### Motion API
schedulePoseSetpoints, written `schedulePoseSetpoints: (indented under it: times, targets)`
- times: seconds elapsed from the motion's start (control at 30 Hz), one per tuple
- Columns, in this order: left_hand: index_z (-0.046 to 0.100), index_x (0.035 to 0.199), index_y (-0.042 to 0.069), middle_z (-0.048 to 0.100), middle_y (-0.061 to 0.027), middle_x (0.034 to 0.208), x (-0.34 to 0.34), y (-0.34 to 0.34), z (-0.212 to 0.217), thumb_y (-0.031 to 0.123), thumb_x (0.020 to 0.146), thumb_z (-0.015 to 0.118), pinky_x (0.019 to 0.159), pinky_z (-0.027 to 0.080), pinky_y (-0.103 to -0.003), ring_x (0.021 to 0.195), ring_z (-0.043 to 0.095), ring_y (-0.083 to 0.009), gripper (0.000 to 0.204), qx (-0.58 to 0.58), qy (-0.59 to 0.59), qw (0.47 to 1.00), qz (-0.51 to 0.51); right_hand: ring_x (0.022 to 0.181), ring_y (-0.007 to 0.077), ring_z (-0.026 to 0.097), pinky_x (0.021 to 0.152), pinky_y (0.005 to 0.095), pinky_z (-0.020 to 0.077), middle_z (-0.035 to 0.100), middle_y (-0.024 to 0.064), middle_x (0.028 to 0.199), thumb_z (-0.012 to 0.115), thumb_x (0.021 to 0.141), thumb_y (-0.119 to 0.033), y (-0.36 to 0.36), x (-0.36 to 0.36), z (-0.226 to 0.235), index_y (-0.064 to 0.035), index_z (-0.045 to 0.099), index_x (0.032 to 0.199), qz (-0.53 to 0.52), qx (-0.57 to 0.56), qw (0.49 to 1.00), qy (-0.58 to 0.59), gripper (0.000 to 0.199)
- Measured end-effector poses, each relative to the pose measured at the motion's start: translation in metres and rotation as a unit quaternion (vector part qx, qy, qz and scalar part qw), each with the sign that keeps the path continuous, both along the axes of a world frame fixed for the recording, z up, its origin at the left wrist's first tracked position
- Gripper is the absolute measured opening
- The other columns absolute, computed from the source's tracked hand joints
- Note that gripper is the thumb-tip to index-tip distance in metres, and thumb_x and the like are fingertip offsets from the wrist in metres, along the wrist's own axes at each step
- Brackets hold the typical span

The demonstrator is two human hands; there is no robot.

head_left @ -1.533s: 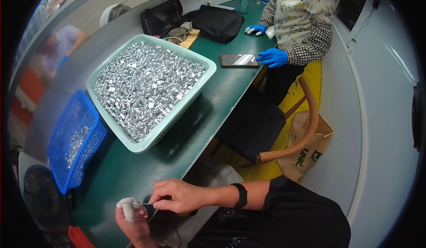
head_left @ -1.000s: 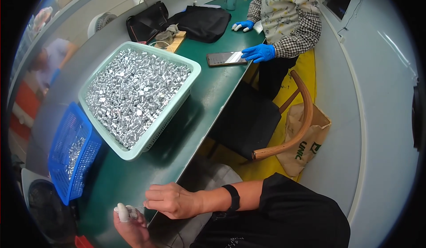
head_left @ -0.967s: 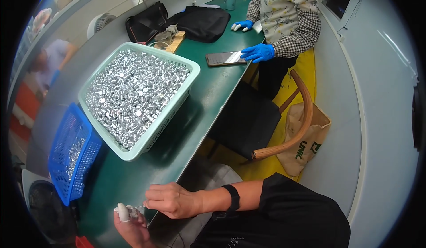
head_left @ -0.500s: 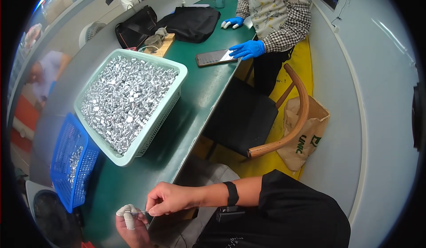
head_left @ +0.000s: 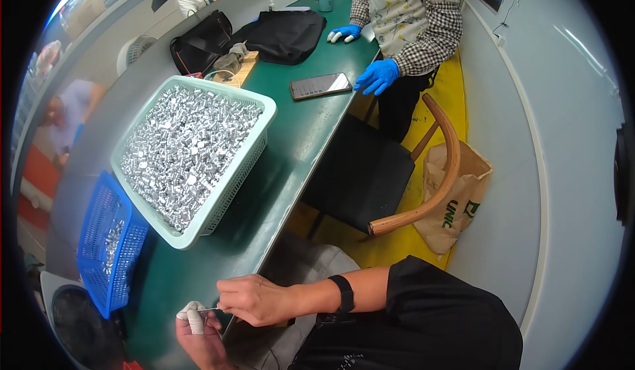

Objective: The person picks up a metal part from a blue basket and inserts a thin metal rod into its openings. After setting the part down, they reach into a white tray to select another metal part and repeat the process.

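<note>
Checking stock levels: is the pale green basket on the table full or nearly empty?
Full. The pale green basket is heaped close to its rim with small shiny metal parts, covering its whole floor.

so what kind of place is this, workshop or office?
Most likely a small assembly or sorting workshop: a pale green basket heaped with small shiny metal parts, a blue basket with more, and a co-worker's blue gloved hand at the long green table.
</note>
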State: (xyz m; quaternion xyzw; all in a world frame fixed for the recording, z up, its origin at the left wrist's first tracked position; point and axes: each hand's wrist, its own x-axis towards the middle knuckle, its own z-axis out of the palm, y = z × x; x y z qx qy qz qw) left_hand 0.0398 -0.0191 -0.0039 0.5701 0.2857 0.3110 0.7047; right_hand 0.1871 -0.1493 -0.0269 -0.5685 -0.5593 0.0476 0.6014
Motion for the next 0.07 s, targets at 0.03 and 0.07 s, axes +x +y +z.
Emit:
schedulePoseSetpoints:
  times: [0.03, 0.07]
  targets:
    - [0.059, 0.109, 0.003, 0.063, -0.0097, 0.097, 0.0002, -0.0007, 0.0009, 0.026, 0.099, 0.063, 0.054, 0.045, -0.024, 0.072, 0.058, -0.0150, 0.025, -0.001, -0.014, 1.000, -0.022, 0.078, 0.0272, 0.060, 0.063, 0.0401, 0.0477, 0.055, 0.0107, 0.086, 0.074, 0.079, -0.012, -0.0010, 0.0011, -0.0018, -0.0019, 0.061, 0.083, 0.067, -0.035, 0.992, 0.097, 0.017]
    - [0.059, 0.111, 0.003, 0.062, -0.0105, 0.099, -0.0007, -0.0013, 0.0032, 0.026, 0.099, 0.063, 0.056, 0.048, -0.024, 0.075, 0.060, -0.0161, 0.026, -0.002, -0.027, 0.999, -0.044, 0.082, 0.0247, 0.061, 0.065, 0.0417, 0.0480, 0.056, 0.0094, 0.087, 0.075, 0.079, -0.014, -0.0024, 0.0025, -0.0037, -0.0036, 0.061, 0.084, 0.133, -0.070, 0.970, 0.193, 0.018]
